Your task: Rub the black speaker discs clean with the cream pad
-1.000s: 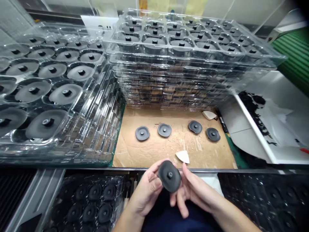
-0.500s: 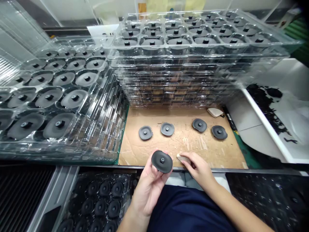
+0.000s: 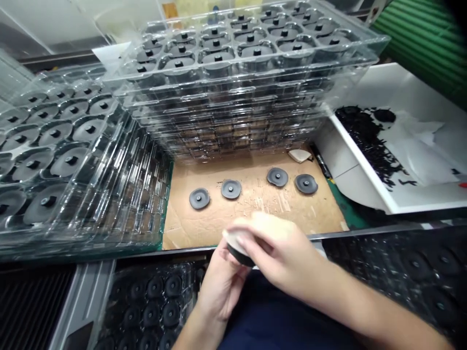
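My left hand point(image 3: 219, 287) is closed around a black rounded disc point(image 3: 241, 257) just in front of the bench edge. Over the disc, my right hand point(image 3: 288, 248) pinches a pale, flat, thin-edged piece point(image 3: 235, 240) whose exact kind I cannot make out. The pale piece lies over the disc's top and seems to touch it, hiding the centre stub. Several similar dark discs with centre stubs, among them a left one point(image 3: 199, 198) and a right one point(image 3: 306, 183), rest on the cardboard sheet point(image 3: 193, 228) beyond my hands.
Stacked clear trays point(image 3: 233, 92) of discs rise behind the cardboard, with another stack point(image 3: 138, 180) at left. A white bin point(image 3: 365, 155) with black scraps stands right. Near it lie a second pale piece point(image 3: 299, 155) and a black pen-like tool point(image 3: 321, 160). Below the bench sits a disc tray point(image 3: 151, 301).
My right hand has moved left and brought the pale piece from the cardboard's front edge onto the disc. My left hand still holds the disc. The camera view has shifted to the right.
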`<action>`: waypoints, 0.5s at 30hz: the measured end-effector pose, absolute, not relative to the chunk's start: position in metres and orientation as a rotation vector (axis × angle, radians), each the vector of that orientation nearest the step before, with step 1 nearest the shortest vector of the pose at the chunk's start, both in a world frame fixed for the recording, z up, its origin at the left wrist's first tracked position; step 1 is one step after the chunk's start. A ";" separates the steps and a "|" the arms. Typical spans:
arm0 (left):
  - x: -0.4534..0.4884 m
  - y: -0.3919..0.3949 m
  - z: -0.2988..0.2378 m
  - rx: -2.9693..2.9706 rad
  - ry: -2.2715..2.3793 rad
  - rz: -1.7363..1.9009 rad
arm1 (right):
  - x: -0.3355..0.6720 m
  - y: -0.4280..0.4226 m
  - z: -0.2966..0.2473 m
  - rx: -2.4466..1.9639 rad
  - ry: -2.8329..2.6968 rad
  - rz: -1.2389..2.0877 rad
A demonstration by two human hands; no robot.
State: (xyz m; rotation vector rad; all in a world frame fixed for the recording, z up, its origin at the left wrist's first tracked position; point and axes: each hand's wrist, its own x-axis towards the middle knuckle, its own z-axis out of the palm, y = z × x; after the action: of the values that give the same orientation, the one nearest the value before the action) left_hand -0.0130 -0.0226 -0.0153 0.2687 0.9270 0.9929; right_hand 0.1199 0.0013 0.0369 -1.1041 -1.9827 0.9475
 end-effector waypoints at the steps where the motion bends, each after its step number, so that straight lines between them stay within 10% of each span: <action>1: -0.012 -0.022 -0.014 0.277 0.926 0.986 | 0.122 0.000 0.035 -1.086 -1.918 0.856; 15: 0.002 -0.019 0.007 0.228 0.940 0.894 | 0.154 -0.016 0.045 -0.989 -1.939 1.066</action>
State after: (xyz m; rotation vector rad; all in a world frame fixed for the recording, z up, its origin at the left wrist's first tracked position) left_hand 0.0018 -0.0185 0.0072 0.2283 0.9403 0.8943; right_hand 0.1544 -0.0162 0.0449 -0.9894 -1.9395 1.0663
